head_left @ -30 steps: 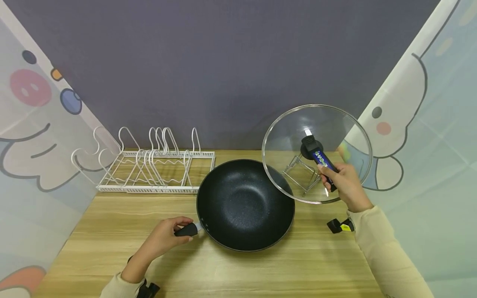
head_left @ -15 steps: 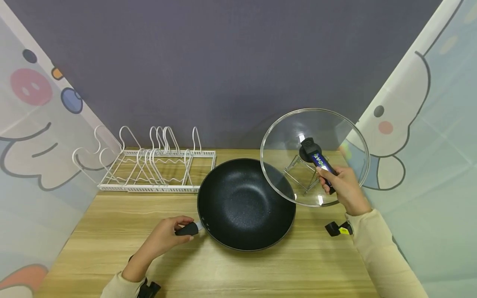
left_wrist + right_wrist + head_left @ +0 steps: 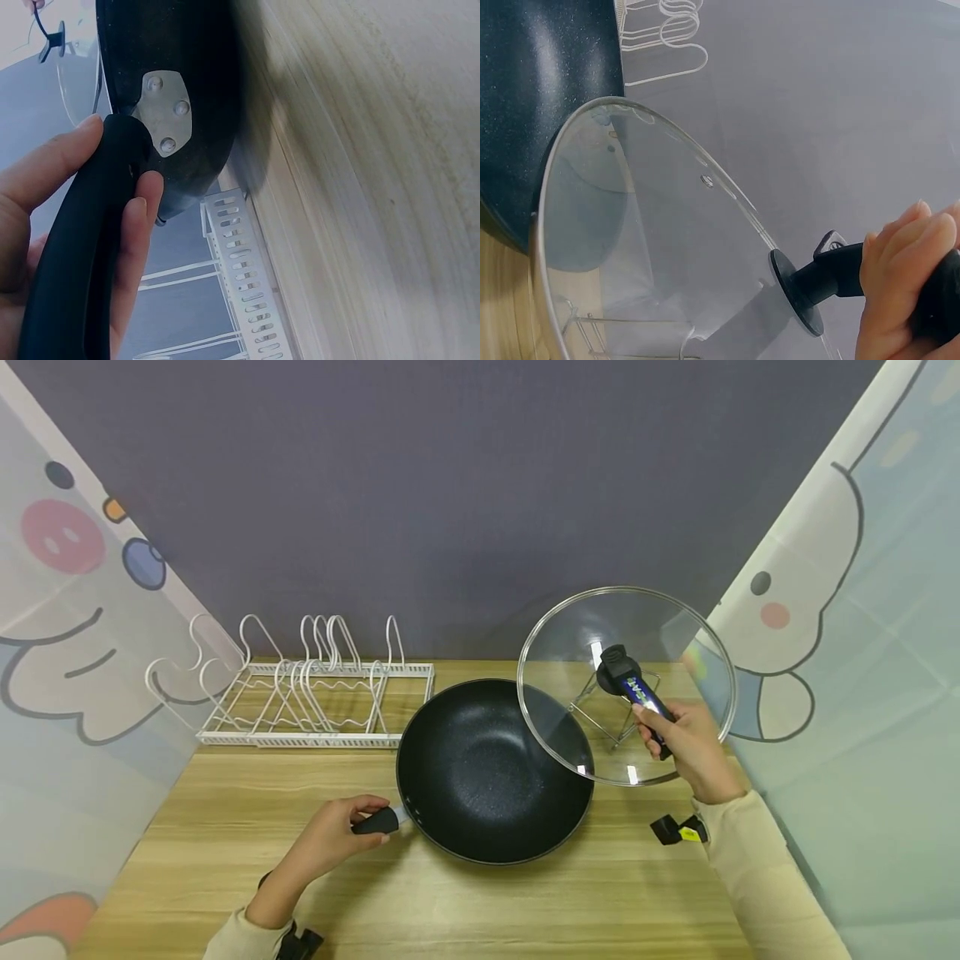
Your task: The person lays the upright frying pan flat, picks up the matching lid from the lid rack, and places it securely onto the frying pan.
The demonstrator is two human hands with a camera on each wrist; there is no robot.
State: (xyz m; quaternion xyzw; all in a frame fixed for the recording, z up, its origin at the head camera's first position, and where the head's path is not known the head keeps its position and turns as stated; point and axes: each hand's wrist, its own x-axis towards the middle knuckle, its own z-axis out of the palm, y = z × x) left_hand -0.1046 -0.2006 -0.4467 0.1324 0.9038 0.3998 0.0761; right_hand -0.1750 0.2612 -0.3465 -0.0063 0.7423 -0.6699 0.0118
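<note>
A black wok [image 3: 491, 777] sits in the middle of the wooden table, its inside facing up. My left hand [image 3: 330, 835] grips the wok's black handle [image 3: 86, 232], thumb on one side and fingers curled round the other. On the right, my right hand [image 3: 690, 743] holds a round glass lid [image 3: 555, 693] by its black handle [image 3: 641, 693], which has a blue label. The lid hangs raised and tilted, its left edge overlapping the wok's right rim in the head view. Through the glass shows a small metal wire stand [image 3: 600, 722].
A white wire rack [image 3: 300, 741] with several upright loops stands at the back left, close to the wok. A grey wall [image 3: 480, 510] rises behind the table [image 3: 480, 910]. Cartoon-printed cloths [image 3: 885, 693] hang at both sides.
My right hand has brought the glass lid a little left and toward me, and the lid lies a bit flatter. My left hand and the wok have stayed in place.
</note>
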